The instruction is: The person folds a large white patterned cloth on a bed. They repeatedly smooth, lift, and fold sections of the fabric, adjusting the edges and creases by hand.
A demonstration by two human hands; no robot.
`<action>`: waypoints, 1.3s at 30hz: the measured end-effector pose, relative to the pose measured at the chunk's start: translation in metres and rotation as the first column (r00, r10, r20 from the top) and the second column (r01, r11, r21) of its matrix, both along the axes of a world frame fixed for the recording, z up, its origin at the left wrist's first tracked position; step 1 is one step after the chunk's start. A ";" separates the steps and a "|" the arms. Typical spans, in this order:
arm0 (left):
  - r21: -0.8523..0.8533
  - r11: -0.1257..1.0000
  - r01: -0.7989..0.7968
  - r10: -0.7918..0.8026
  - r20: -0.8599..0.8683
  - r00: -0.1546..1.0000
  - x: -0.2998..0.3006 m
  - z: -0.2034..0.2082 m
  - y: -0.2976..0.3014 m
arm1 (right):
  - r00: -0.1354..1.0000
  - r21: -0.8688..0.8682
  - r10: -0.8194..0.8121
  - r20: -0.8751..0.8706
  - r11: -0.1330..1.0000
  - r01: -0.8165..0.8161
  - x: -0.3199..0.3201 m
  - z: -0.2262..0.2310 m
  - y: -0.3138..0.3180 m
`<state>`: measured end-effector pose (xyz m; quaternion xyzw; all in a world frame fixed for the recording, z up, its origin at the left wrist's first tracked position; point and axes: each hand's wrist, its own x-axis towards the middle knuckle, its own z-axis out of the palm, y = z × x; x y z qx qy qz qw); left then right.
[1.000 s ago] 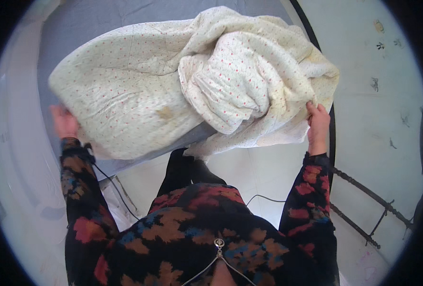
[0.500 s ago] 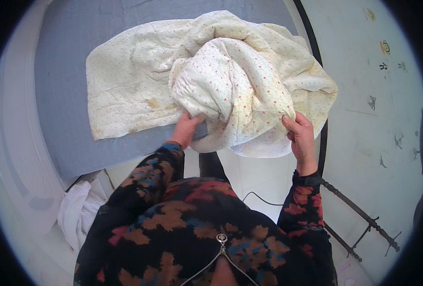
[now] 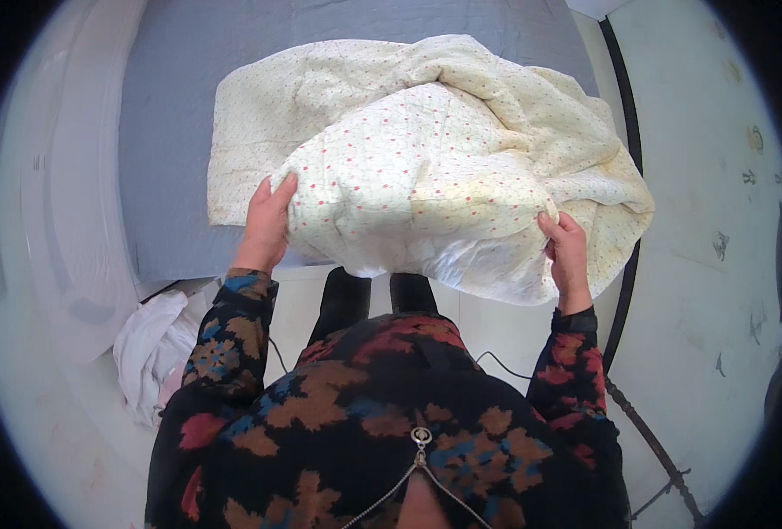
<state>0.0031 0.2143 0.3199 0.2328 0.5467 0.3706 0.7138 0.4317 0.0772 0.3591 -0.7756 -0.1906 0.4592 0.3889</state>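
Observation:
A cream quilt with small red dots lies bunched across the grey bed, its near part lifted and spread between my hands. My left hand is closed on the quilt's left edge, thumb on top. At the right, my right hand pinches a near corner of the same quilt. The stretch between them sags over the bed's near edge. Thick folds are heaped toward the far right, while the left part lies flatter on the bed.
White crumpled cloth lies on the floor at the lower left, beside a pale curved panel. A dark metal rod frame stands at the lower right, near a white wall with small drawings. A black cable runs over the floor.
My left hand has moved left and up, drawing the quilt's near part out flat between my hands. My right hand still grips its corner. The view has shifted slightly.

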 end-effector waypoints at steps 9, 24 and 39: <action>0.157 0.980 0.120 -0.067 -0.309 0.949 -0.013 -0.036 0.005 | 0.996 -0.028 -0.086 0.000 0.996 0.086 -0.010 0.006 0.010; 0.705 0.267 0.657 -0.147 -0.644 0.751 0.062 -0.021 -0.044 | 0.994 -0.077 -0.103 -0.046 0.992 0.099 -0.009 0.007 0.028; 0.388 0.354 0.851 -0.178 -0.865 0.469 0.138 -0.062 -0.052 | 0.990 -0.060 -0.122 -0.077 0.991 0.117 -0.010 0.005 0.017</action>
